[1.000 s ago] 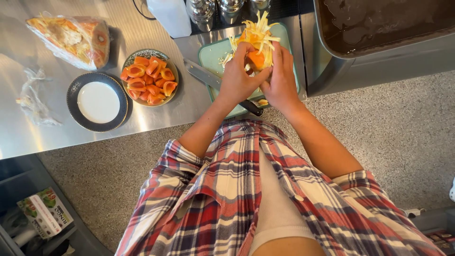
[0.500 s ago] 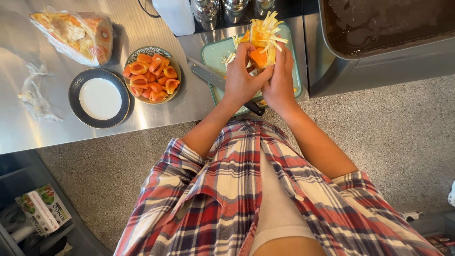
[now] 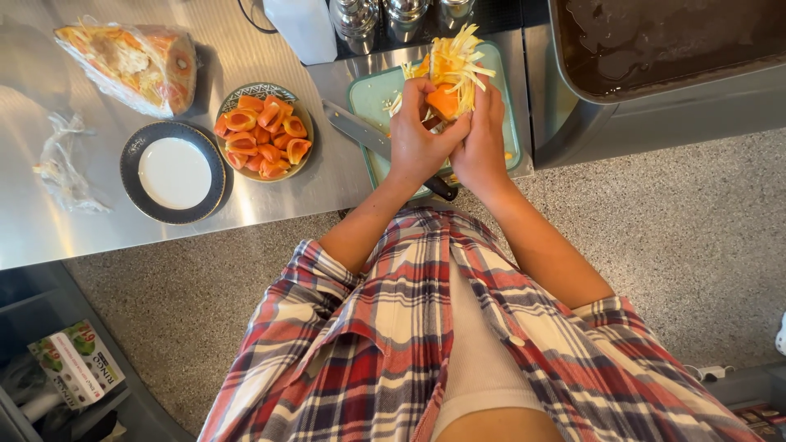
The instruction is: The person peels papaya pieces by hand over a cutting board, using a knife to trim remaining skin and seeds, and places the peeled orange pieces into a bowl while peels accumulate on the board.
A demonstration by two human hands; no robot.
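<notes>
Hands meet over the green board (image 3: pixel 370 98) at the far edge of the steel counter (image 3: pixel 98 221), and both close on one bunch of pale yellow strips (image 3: pixel 455 67) with an orange piece (image 3: pixel 443 101) at its base. Your left hand (image 3: pixel 417 139) wraps the bunch from the left, fingers curled tight around the orange part; your right hand (image 3: pixel 485 135) presses in from the right, fingers flat along the side. The two hands touch each other, so neither is nearer: the bunch sits between them.

Its long axis runs away from you, nearly upright in this view, tilted a little to the right. The orange end lies toward your palms, and the loose strip ends fan out past your fingertips, pointing at the canisters (image 3: pixel 385 15) beyond the board.

A knife (image 3: pixel 385 147) lies slantwise across the board's near left corner, blade toward the bowl (image 3: pixel 264 129) of orange slices, handle passing under your left wrist. A plate (image 3: pixel 173 172) sits left of that bowl.
</notes>
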